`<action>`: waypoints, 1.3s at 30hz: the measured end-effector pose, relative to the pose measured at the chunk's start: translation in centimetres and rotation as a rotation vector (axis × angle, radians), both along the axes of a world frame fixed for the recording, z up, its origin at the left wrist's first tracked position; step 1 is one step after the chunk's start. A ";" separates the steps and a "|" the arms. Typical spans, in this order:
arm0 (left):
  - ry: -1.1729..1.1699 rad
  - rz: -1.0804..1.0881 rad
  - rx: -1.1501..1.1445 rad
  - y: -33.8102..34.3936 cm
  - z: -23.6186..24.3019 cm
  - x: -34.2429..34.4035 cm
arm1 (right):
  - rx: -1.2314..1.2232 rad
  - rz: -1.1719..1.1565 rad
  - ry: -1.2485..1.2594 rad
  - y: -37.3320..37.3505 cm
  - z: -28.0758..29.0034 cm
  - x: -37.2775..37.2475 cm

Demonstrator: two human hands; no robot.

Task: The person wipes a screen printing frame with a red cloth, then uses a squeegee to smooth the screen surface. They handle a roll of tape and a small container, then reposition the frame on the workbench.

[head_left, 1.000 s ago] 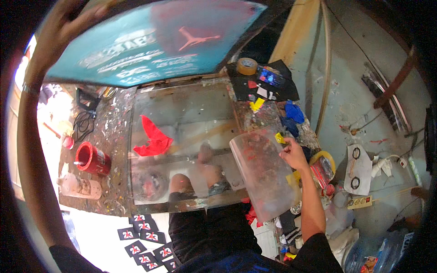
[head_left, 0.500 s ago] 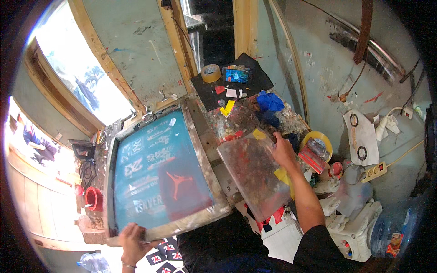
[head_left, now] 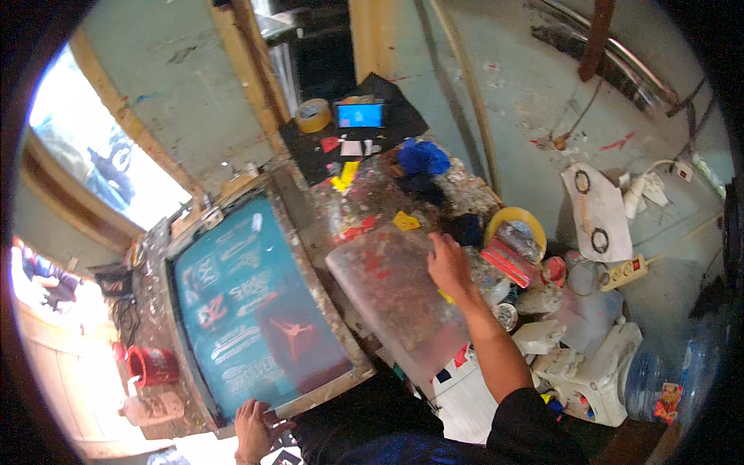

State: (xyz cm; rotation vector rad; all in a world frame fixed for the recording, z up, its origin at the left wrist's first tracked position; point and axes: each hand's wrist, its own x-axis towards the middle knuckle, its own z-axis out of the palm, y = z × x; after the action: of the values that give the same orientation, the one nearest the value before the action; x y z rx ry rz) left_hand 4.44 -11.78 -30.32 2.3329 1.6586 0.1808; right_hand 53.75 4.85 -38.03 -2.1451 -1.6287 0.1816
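Note:
A wood-framed printing screen (head_left: 358,370) with a teal mesh, pale lettering and a red figure lies at the left of the worktable. My left hand (head_left: 260,432) grips its near edge, fingertips over the wood and thumb to the right. To the right of the screen is a clear, paint-smeared flat sheet (head_left: 391,291). My right hand (head_left: 449,267) is at the sheet's upper right edge, fingers stretched out; whether they press on it I cannot tell. Beyond the sheet lies a yellow scrap (head_left: 405,222); another shows partly beside my right hand.
At the back are a tape roll (head_left: 313,115), a lit phone (head_left: 360,115) and a blue crumpled cloth (head_left: 423,157). Right of my arm stand a yellow tub (head_left: 540,229), a power strip (head_left: 625,273) and white plastic containers (head_left: 593,376). A red bucket (head_left: 151,366) stands at the left.
The view has shifted, moving the scene leftward. The sheet lies slightly nearer me. My right hand's fingers look more stretched, and my left hand sits further right along the screen's near edge.

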 end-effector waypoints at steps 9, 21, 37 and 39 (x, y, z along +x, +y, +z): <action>-0.220 -0.527 0.129 10.5 0.4 24.5 | -0.217 -0.078 -0.204 0.9 7.1 0.2; -0.071 -0.567 0.051 12.5 -5.3 27.3 | -0.195 0.166 -0.370 4.7 7.4 7.8; -0.065 -0.607 0.089 12.5 -6.8 27.8 | 0.048 0.770 -0.104 1.8 1.6 -3.6; -0.068 -0.597 0.087 12.5 -6.5 28.0 | 0.061 0.735 -0.137 3.8 0.8 -3.9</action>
State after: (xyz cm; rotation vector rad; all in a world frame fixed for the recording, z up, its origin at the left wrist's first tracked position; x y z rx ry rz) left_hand 32.45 0.73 -36.80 2.7291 0.8780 0.2056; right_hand 49.83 8.67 -37.21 -1.4479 -2.4019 0.2005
